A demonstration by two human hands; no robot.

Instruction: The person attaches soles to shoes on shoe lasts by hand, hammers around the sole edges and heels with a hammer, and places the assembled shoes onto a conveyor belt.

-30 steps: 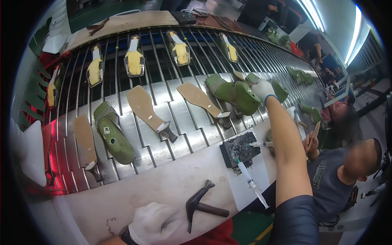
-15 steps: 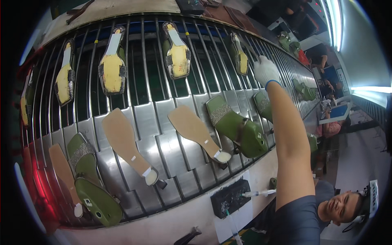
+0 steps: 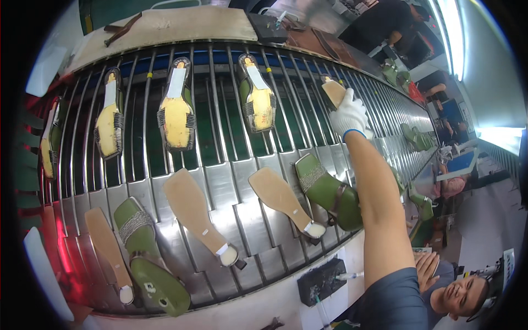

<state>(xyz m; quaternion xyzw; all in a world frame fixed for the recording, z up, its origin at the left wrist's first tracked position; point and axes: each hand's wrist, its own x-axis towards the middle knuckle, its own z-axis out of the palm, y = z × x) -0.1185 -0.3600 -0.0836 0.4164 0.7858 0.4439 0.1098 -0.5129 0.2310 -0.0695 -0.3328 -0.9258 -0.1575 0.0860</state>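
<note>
Sole [image 3: 332, 94], tan, sits pinched in the gloved right grip [image 3: 350, 114], far right over the metal conveyor [image 3: 223, 190]; fingers hide its edge. The left grip is out of sight, its state I can't tell. The right forearm [image 3: 382, 212] partly blocks a green sandal [image 3: 325, 188].

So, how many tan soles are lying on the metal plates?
3: left sole and middle sole flanking a green sandal, right sole beside another green sandal. Others may be hidden.
</note>
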